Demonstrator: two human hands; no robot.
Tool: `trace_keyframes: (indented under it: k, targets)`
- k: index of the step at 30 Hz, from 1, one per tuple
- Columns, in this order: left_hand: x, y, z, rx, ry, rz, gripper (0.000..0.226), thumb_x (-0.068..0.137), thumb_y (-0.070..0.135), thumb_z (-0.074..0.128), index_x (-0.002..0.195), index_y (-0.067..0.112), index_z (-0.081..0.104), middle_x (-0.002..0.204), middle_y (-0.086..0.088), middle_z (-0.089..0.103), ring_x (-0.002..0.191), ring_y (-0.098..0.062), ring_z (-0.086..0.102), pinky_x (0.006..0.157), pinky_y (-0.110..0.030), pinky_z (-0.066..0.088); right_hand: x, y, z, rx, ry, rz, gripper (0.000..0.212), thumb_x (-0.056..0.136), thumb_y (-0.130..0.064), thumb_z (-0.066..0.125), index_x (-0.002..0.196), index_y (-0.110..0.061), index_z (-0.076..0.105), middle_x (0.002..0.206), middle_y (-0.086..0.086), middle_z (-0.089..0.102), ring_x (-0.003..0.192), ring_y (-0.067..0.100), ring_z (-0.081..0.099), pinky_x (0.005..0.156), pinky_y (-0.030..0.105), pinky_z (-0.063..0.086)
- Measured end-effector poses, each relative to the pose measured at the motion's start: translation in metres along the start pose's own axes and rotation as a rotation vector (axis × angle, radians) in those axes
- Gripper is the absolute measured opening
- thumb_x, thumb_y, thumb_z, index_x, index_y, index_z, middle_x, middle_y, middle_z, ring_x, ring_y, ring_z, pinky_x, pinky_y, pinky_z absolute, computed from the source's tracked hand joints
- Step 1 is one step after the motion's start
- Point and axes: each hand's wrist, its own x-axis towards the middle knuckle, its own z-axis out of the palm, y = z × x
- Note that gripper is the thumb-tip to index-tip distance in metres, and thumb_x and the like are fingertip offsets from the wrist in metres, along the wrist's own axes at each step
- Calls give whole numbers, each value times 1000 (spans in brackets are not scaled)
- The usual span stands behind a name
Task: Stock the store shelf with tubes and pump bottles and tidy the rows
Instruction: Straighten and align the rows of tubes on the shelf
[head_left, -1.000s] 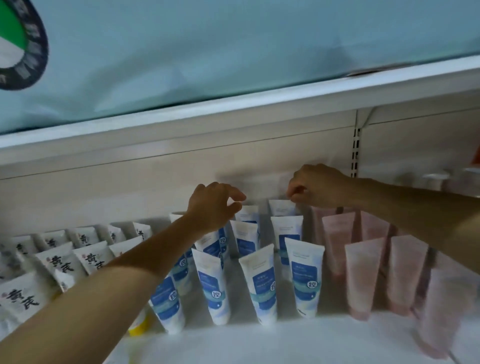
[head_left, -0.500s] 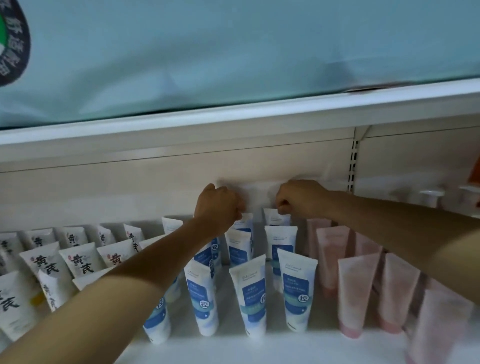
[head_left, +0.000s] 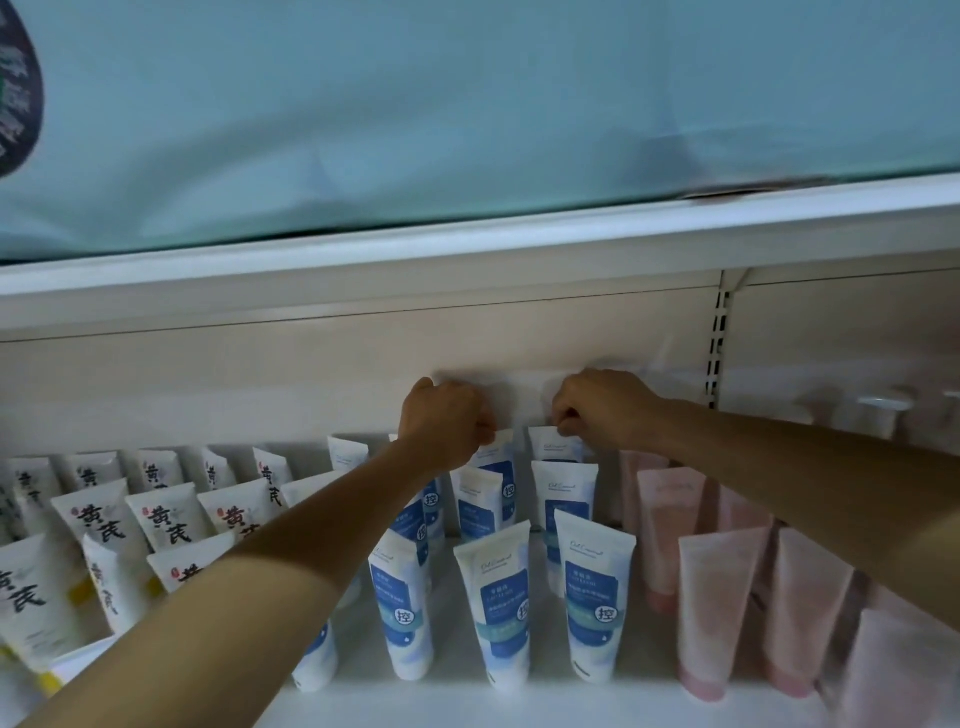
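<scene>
1. Hands work at the back of the shelf (head_left: 649, 696): the left hand (head_left: 441, 423) has its fingers curled round the crimped top of a rear blue-and-white tube (head_left: 496, 452), and the right hand (head_left: 597, 410) pinches the top of the rear tube in the next row (head_left: 558, 451).
2. Tubes of that kind stand cap-down in short rows running back to front, with the front blue tube (head_left: 493, 597) nearest the shelf edge.
3. Risk, as I judge it: both forearms reach over the front rows, so a dropped elbow or quick pull back could knock the cap-standing tubes over, one toppling the next.
4. Tugging the rear tubes sideways might also push them into the pink tubes (head_left: 717, 608) just beside them on the right.
5. White tubes with black characters (head_left: 104, 525) fill the left side, several leaning.
6. Behind stands a beige back panel with a slotted upright (head_left: 718, 353); above, a pale blue sheet (head_left: 467, 104) hangs over the shelf unit. Lighting is dim.
</scene>
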Motion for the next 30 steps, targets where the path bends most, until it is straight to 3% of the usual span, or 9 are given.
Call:
trace_keyframes:
  k: [19,24,30]
  targets:
    - [0,3,-2,4,0,9,18,93,37,57,103,31,71,104,11,66,102,-14,54,96,-34,34,-5,3,-3,-60,8,-26,17,93,-26,60,101,-18,73,100,-1,69,75,10,54,71,24,39]
    - [-1,1,-1,-25,13,9,19,94,30,55,102,31,72,105,12,67,101,-13,54,97,-33,34,-5,4,-2,-51,-8,-14,15,93,-20,59,98,-15,72,97,0,68,67,6,50,57,17,30]
    - [-1,3,-2,-19,51,23,18,95,29,56,102,32,72,105,13,67,101,-13,53,96,-31,32,-7,4,-3,-31,-7,-9,14,92,-18,58,95,-15,72,95,1,68,71,11,53,69,25,41]
